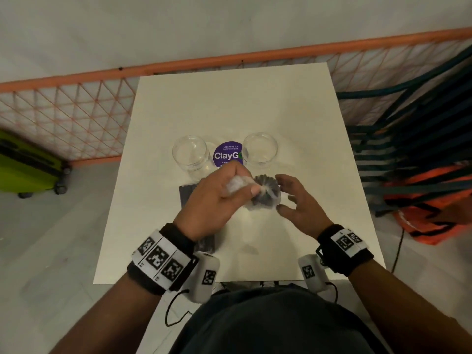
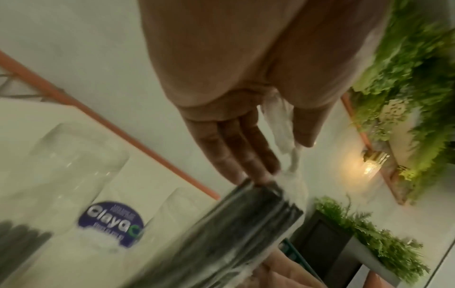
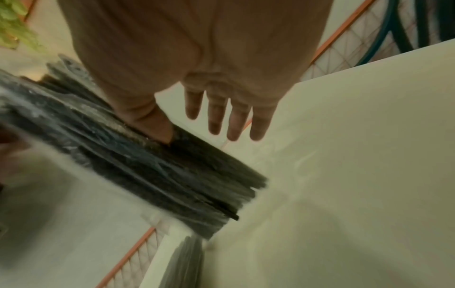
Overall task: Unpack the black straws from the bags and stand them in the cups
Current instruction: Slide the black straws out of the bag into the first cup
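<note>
Nearest the body, over the white table (image 1: 293, 118), the left hand (image 1: 214, 198) pinches the twisted clear neck of a bag of black straws (image 1: 265, 194), holding it upright. Just beside it, the right hand (image 1: 298, 203) is spread open, thumb touching the bundle. A second bag (image 1: 187, 192) lies under the left wrist. Beyond stand two empty clear cups (image 1: 190, 153). Steadying the bundle low while the neck is loosened should keep the straws from spilling.
</note>
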`<state>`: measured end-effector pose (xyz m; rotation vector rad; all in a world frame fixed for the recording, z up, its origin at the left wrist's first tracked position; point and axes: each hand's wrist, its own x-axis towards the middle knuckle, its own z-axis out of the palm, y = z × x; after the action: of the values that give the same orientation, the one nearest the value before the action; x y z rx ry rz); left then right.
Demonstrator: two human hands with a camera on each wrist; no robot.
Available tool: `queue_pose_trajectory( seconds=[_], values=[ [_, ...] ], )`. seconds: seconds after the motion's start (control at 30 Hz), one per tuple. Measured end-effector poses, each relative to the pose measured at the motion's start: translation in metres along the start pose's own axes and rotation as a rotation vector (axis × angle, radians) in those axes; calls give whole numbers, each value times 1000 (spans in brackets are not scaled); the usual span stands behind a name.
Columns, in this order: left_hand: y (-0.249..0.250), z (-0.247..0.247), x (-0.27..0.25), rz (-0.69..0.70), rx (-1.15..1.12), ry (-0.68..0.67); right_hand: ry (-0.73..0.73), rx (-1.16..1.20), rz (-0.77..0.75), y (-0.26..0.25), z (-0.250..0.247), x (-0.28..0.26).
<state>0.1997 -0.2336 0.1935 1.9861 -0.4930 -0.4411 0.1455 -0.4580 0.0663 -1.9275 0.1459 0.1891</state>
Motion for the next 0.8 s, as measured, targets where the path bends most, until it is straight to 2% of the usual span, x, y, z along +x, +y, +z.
queue_pose_trajectory(
  seconds=[0.07,0.13,0.33,0.53,0.7,0.8],
  values=[
    [9,-7,1,15,-18,11,144,42,-43,-3,-8,-3],
    [12,-11,3,18,48,30,167,30,-73,-9,-13,-5],
    [14,-11,5,36,139,-18,-26,-60,-143,-18,-3,-5],
    [14,-15,3,52,187,27,7,-63,-110,-15,9,-5],
    [11,-11,1,55,232,4,-143,-26,-134,-21,7,-13],
    [13,-3,1,45,178,-12,-228,-56,-111,-29,9,-20]
  ],
)
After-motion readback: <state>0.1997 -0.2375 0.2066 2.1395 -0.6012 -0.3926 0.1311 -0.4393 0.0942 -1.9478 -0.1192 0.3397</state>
